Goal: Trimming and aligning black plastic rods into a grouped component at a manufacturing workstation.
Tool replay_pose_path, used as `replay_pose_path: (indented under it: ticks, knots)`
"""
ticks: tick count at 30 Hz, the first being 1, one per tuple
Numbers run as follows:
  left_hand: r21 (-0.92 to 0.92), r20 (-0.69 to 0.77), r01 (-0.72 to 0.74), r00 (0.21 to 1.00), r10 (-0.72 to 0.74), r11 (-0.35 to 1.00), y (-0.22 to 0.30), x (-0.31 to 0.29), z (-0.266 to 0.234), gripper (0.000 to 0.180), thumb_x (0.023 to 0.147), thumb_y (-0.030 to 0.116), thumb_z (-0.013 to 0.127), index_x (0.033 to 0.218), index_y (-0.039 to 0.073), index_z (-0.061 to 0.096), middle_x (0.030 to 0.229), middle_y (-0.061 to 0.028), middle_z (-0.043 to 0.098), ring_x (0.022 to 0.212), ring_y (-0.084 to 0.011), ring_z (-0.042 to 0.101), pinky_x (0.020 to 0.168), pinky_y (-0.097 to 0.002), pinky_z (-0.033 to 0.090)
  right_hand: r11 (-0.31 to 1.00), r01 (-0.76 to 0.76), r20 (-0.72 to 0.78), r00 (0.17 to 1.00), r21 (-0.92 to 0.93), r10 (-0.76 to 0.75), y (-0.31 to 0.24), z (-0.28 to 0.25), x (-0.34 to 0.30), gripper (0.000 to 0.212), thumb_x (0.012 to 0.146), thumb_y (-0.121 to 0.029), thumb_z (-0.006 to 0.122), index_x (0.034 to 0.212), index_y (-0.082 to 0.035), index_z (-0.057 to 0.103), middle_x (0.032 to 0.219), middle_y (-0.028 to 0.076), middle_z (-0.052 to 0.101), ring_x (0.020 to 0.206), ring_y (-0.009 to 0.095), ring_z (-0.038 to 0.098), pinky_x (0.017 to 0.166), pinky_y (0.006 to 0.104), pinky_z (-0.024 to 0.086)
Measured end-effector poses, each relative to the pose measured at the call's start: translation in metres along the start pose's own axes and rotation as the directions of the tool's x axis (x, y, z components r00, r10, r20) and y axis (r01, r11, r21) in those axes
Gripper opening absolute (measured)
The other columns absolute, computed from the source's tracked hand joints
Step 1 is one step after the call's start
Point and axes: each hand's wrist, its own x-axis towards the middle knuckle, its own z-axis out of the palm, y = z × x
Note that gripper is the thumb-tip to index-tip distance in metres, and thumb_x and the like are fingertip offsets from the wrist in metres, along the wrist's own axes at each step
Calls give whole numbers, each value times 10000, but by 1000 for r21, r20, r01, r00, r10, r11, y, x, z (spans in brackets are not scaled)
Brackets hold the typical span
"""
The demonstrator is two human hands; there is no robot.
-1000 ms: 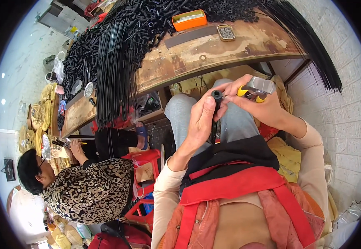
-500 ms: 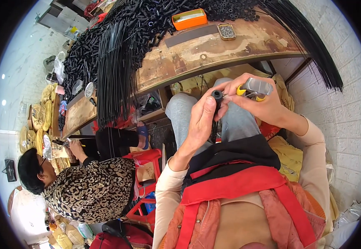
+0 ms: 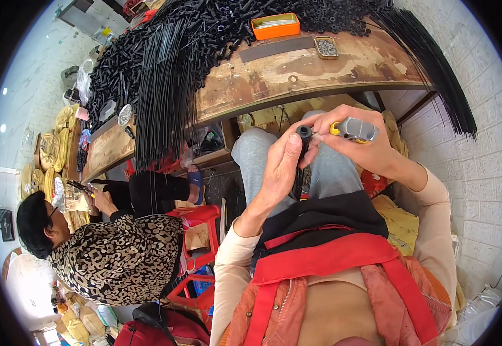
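The left hand (image 3: 279, 167) is wrapped round a black tube (image 3: 304, 135), its round end facing up and the thumb laid along the near side. Just to the right of that, the right hand (image 3: 378, 153) is clamped on a metal tool with yellow grips (image 3: 361, 130), held in the palm, while its fingertips come up against the tube's side. Whatever they pinch there is too small for me to make out.

Writing: beyond both hands, under the table (image 3: 274, 81), a tan sack (image 3: 294, 111) carries large dark printed letters, partly covered. I can read no mark on the tube or the tool.

Up past the hands on the tabletop stand an orange tin (image 3: 278, 33) of pale sticks and, nearer the right hand's side, a small tray (image 3: 327, 57) of grey bits, with a dark flat strip (image 3: 278, 49) beside them. A heap of black tubes (image 3: 118, 75) spreads to the far left of the left hand, a bundle of black rods (image 3: 161, 98) hanging over the edge. Well to its left sits a co-worker (image 3: 118, 259) in a patterned top, hands also busy.
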Motion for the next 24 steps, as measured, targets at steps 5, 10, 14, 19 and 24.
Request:
replay_pose_path:
  ticks: [5, 10, 14, 19, 24]
  knots:
    - [34, -35, -21, 999, 22, 999, 4, 0, 2, 568, 1054, 423, 315, 1335, -46, 469, 742, 28, 447, 640, -55, 348, 573, -209, 274, 991, 110, -24, 993, -73, -112, -2, 3, 5, 127, 836, 75, 641, 933, -6, 629, 908, 78, 679, 852, 145, 651, 761, 273, 509]
    - [90, -24, -41, 999, 44, 995, 3, -1, -3, 575, 1052, 434, 315, 1344, -37, 466, 708, 39, 416, 622, -54, 329, 566, -206, 260, 943, 296, 80, 955, -154, -287, 2, -1, 11, 146, 833, 73, 651, 949, -11, 624, 884, 97, 674, 828, 187, 670, 737, 287, 518]
    - [67, -41, -21, 999, 24, 998, 5, -1, -4, 581, 1050, 442, 317, 1350, -34, 463, 699, 41, 410, 620, -52, 328, 562, -204, 256, 965, 248, 10, 969, -87, -249, 2, 5, 14, 150, 826, 41, 673, 955, -17, 622, 884, 94, 678, 819, 191, 675, 720, 293, 528]
    - [106, -76, -42, 996, 50, 993, 5, 0, -1, 577, 1050, 441, 319, 1361, -25, 458, 700, 42, 413, 622, -51, 331, 562, -202, 254, 957, 279, -40, 958, -77, -282, 7, 10, 13, 232, 768, 69, 652, 981, -20, 631, 907, 99, 685, 819, 205, 680, 722, 285, 527]
    - [62, -86, -6, 996, 11, 998, 3, -1, -4, 587, 1046, 449, 326, 1395, -11, 433, 700, 50, 394, 625, -52, 328, 558, -200, 251, 950, 298, 36, 954, -93, -296, 8, 4, 18, 181, 804, 43, 696, 957, -18, 620, 828, 90, 653, 766, 183, 651, 718, 289, 520]
